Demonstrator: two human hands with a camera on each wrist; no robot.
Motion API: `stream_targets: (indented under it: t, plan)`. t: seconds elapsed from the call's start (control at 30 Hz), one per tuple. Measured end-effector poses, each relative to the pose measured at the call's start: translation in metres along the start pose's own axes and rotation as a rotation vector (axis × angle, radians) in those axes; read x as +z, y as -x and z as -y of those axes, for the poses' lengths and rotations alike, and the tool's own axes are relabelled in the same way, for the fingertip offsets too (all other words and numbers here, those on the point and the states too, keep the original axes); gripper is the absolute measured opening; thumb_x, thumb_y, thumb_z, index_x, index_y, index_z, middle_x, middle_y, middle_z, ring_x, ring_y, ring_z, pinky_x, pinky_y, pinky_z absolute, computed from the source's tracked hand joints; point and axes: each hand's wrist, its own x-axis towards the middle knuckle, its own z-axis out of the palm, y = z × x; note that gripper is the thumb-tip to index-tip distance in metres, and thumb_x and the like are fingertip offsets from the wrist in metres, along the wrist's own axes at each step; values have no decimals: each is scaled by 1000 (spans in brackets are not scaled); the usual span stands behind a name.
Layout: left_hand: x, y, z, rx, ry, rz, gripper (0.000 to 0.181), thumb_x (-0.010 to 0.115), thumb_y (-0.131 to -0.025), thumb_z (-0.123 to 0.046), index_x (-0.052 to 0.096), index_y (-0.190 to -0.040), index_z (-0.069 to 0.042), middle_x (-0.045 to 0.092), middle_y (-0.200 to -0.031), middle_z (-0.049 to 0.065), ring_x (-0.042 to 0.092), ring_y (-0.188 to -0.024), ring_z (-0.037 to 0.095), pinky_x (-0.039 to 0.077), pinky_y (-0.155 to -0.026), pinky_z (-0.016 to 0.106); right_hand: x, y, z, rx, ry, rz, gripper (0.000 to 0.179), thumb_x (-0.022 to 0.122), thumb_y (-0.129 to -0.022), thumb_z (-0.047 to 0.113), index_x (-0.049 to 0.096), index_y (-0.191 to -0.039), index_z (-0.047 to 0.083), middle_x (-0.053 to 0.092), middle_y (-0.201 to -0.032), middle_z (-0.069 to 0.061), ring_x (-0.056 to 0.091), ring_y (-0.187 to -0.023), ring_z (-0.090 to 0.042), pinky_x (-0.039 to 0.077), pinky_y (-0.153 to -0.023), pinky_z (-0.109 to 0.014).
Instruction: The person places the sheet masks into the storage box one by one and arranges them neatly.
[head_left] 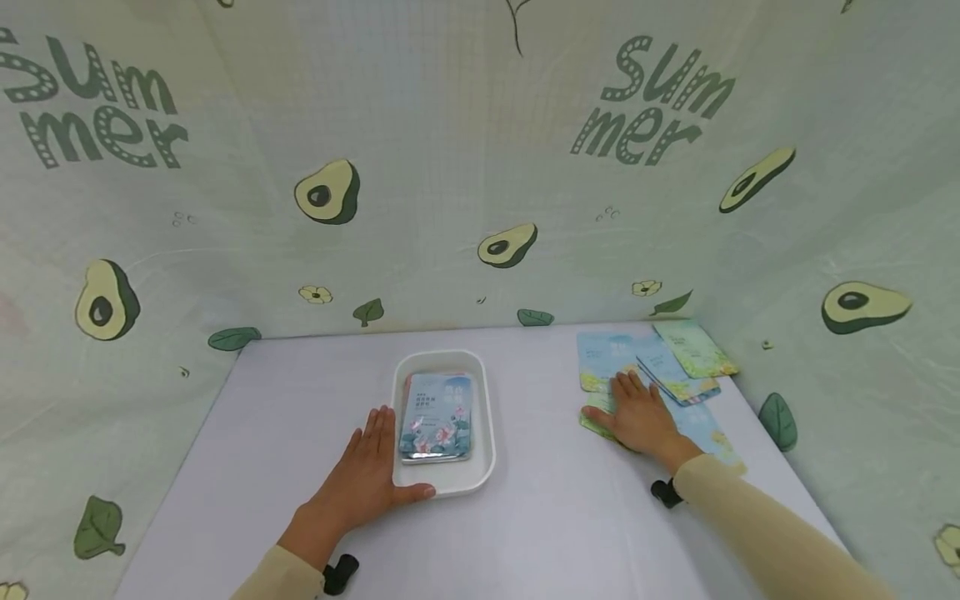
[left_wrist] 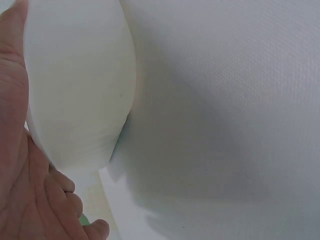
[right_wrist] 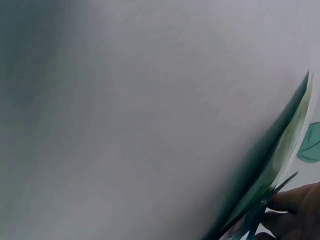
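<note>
A white rectangular tray (head_left: 480,467) holds a small stack of flat sachets, with a blue, flower-printed sachet (head_left: 437,417) on top. Along the tray's left side lie the straight fingers of my left hand (head_left: 360,479), the thumb reaching across its near edge. In the left wrist view the tray's outer wall (left_wrist: 82,85) sits beside the palm. At the right, my right hand (head_left: 637,417) rests on a green sachet (head_left: 598,402), fingers extended forward and thumb out to the left. In the right wrist view, fingers (right_wrist: 290,200) touch the sachets' edges.
Several loose sachets spread about the right hand: a blue one (head_left: 602,354) behind it, overlapping blue ones (head_left: 671,371), a green one (head_left: 693,346) at the table's back right corner. Avocado-printed cloth (head_left: 420,275) hangs behind the white table (head_left: 540,517).
</note>
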Motion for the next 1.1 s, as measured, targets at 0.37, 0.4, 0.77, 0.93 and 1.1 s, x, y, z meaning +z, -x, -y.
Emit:
stream_targets:
  t: [0.37, 0.4, 0.77, 0.93, 1.1]
  plan:
    - [5, 3, 11, 19, -14, -41, 144, 73, -77, -83, 8, -164, 12, 14, -173, 31, 12, -162, 48, 21, -126, 67, 12, -12, 49, -58, -14, 100, 103, 44, -101, 76, 35, -160, -9, 33, -167, -29, 25, -158, -48, 15, -127, -70]
    - [5, 3, 11, 17, -17, -37, 144, 73, -77, -83, 8, -164, 11, 14, -173, 30, 11, -162, 47, 21, -127, 67, 13, -12, 53, -70, -13, 112, 103, 45, -101, 75, 35, -160, -8, 33, -168, -28, 24, -159, -47, 14, -127, -70]
    - [2, 7, 7, 38, -37, -32, 143, 74, -77, -82, 12, -164, 12, 15, -172, 31, 13, -161, 49, 22, -126, 68, 14, 34, 61, -314, 18, 160, 93, 49, -102, 70, 39, -161, -1, 37, -169, -19, 28, -160, -39, 22, -128, -64]
    - [0, 4, 6, 42, -38, -26, 143, 77, -75, -80, 12, -164, 11, 16, -172, 30, 14, -161, 49, 21, -126, 67, 5, 43, 64, -343, 23, 112, 84, 54, -103, 65, 48, -156, 0, 47, -162, -18, 41, -153, -40, 31, -125, -62]
    - [0, 0, 3, 49, -32, -19, 144, 75, -75, -83, 12, -164, 11, 16, -172, 30, 14, -161, 48, 22, -126, 67, -15, 17, 54, -224, 29, -47, 80, 69, -98, 56, 53, -151, -2, 57, -149, -22, 54, -138, -43, 47, -112, -62]
